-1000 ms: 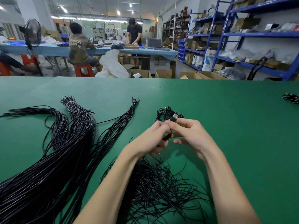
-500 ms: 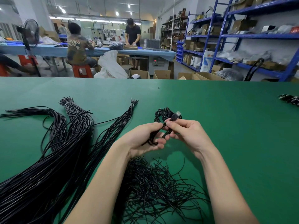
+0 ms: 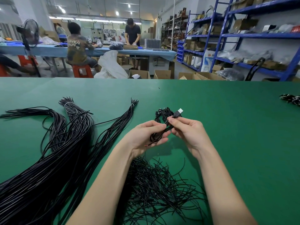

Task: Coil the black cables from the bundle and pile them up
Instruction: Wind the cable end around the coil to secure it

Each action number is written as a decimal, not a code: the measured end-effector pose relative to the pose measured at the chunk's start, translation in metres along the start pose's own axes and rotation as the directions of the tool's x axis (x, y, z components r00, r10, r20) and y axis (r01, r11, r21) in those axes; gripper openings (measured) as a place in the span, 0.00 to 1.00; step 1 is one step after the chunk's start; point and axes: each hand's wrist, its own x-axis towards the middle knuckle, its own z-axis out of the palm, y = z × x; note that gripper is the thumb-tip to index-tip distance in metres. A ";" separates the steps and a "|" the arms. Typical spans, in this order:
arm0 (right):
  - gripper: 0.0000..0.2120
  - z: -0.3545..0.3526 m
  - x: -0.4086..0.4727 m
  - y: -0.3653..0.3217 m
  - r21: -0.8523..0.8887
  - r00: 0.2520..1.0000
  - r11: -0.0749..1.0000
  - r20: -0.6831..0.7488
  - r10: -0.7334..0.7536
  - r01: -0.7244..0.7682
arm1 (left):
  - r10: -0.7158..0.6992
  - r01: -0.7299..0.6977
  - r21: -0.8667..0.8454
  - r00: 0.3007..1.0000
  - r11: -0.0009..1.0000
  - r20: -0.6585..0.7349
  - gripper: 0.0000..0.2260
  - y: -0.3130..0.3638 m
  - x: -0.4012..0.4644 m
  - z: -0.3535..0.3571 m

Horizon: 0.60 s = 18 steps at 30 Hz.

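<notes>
Both hands hold one black cable [image 3: 159, 134] above the green table [image 3: 227, 127]. My left hand [image 3: 146, 137] grips its small coiled loops. My right hand [image 3: 186, 129] pinches the end by the USB plug [image 3: 178, 112], which sticks up past the fingers. Just behind the hands lies a small pile of coiled cables [image 3: 162, 113]. A big bundle of long black cables [image 3: 48, 159] spreads over the left of the table, tied near its far ends. A loose heap of short black ties [image 3: 155, 189] lies between my forearms.
More dark cable pieces [image 3: 290, 99] lie at the table's far right edge. Beyond the table are cardboard boxes [image 3: 162, 74], blue shelving [image 3: 243, 38] and a blue workbench [image 3: 97, 50] where other people work.
My hands have drawn slightly apart. The coil now shows in my left hand, and the USB plug stands out further above my right fingers.
</notes>
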 end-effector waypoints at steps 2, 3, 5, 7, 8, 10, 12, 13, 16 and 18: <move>0.02 -0.001 -0.001 -0.001 -0.026 1.000 0.999 0.003 -0.031 0.031 | 0.015 -0.014 0.019 1.000 1.000 -0.013 0.02 0.000 0.000 0.002; 0.02 -0.001 -0.001 -0.001 -0.046 0.999 0.998 0.010 -0.053 0.054 | 0.031 -0.030 0.023 0.999 0.999 -0.021 0.02 0.000 0.000 0.003; 0.03 0.000 -0.001 -0.003 -0.079 0.996 0.992 0.013 -0.093 0.094 | 0.076 -0.074 0.051 0.996 0.996 -0.040 0.02 0.001 0.000 0.005; 0.04 0.000 -0.001 -0.003 -0.108 0.993 0.987 -0.001 -0.120 0.119 | 0.126 -0.120 0.110 0.991 0.987 -0.053 0.04 0.001 0.001 0.006; 0.04 0.000 -0.001 -0.003 -0.119 0.991 0.985 -0.012 -0.130 0.128 | 0.147 -0.139 0.132 0.988 0.982 -0.055 0.04 0.000 0.001 0.007; 0.05 0.000 0.000 -0.003 -0.128 0.988 0.981 -0.035 -0.148 0.143 | 0.183 -0.173 0.164 0.982 0.971 -0.051 0.05 -0.002 0.002 0.008; 0.05 -0.001 0.000 -0.003 -0.128 0.986 0.980 -0.053 -0.160 0.153 | 0.220 -0.206 0.215 0.975 0.955 -0.043 0.05 -0.003 0.003 0.008; 0.05 -0.001 0.000 -0.003 -0.128 0.984 0.979 -0.059 -0.167 0.158 | 0.237 -0.222 0.236 0.971 0.946 -0.038 0.05 -0.004 0.003 0.008; 0.06 -0.002 0.001 -0.003 -0.141 0.975 0.973 -0.095 -0.200 0.186 | 0.287 -0.270 0.289 0.958 0.919 -0.019 0.06 -0.005 0.004 0.009; 0.06 -0.003 0.002 -0.002 -0.162 0.967 0.967 -0.135 -0.217 0.195 | 0.369 -0.335 0.487 0.929 0.806 0.029 0.08 -0.006 0.005 0.007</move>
